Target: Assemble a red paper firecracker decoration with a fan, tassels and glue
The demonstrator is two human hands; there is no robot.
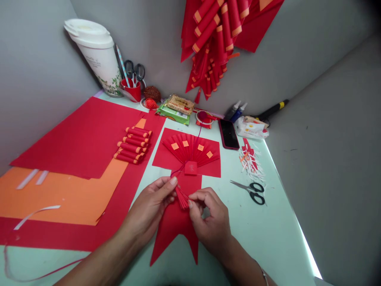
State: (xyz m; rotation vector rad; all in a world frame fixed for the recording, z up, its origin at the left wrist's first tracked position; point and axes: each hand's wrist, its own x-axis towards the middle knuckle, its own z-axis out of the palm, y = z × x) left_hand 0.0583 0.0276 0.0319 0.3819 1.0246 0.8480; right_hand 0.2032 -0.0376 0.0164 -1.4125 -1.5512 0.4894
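Observation:
A small red tassel [182,197] hangs between my hands. My left hand [157,198] pinches its top end, where a dark red cord runs up toward the fan. With thumb and forefinger, my right hand [210,216] grips the fringe strands at the lower end. Below them lies a red paper banner [175,222] with a swallowtail bottom. Just above sits a pleated red paper fan [190,147] bearing small orange squares, on a red sheet [157,158]. A small red square [191,168] covers the fan's base.
Rolled red paper tubes [133,145] with orange ends lie left, on red and orange sheets [68,194]. Right are scissors [253,190], paper scraps [250,161] and a phone [229,134]. A lidded cup [95,55] and red holder [135,93] stand behind. A firecracker decoration [217,43] hangs on the wall.

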